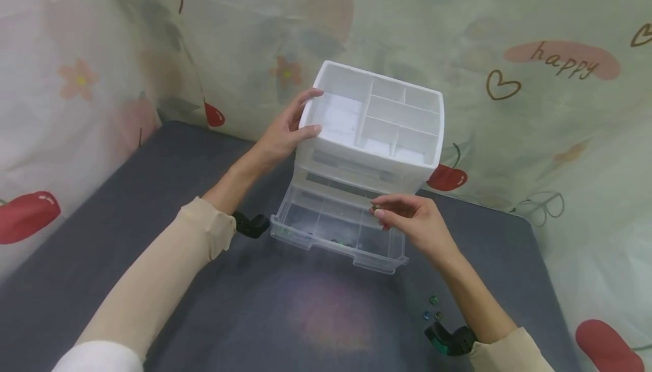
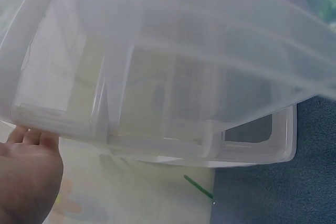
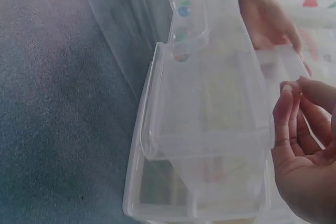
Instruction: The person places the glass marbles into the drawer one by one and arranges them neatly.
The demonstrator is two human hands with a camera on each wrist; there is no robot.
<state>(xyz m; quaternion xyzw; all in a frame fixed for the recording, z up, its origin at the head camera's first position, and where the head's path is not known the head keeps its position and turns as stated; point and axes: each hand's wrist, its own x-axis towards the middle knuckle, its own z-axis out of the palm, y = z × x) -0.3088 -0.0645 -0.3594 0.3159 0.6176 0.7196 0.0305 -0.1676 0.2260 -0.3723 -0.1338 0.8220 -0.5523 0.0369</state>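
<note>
Left hand (image 1: 287,123) grips the left edge of the box (image 1: 364,154); right hand (image 1: 415,222) pinches a marble (image 1: 376,206) above the open drawer (image 1: 295,239). The marble might slip from so small a pinch, and knocking the jutting drawer could tip the box

Head view: from above the near side, facing forward and down, widest and farthest off. Takes in table (image 1: 214,304), box (image 1: 367,157), drawer (image 1: 292,233), left hand (image 1: 292,120), right hand (image 1: 415,222), backing cloth (image 1: 407,15). Left wrist: very near, clear plastic (image 2: 252,40) across most of frame; lies sideways, table at right. Right wrist: near, sideways too, table at left; faces across drawer toward left hand. Head and right wrist share drawer, both hands.
</note>
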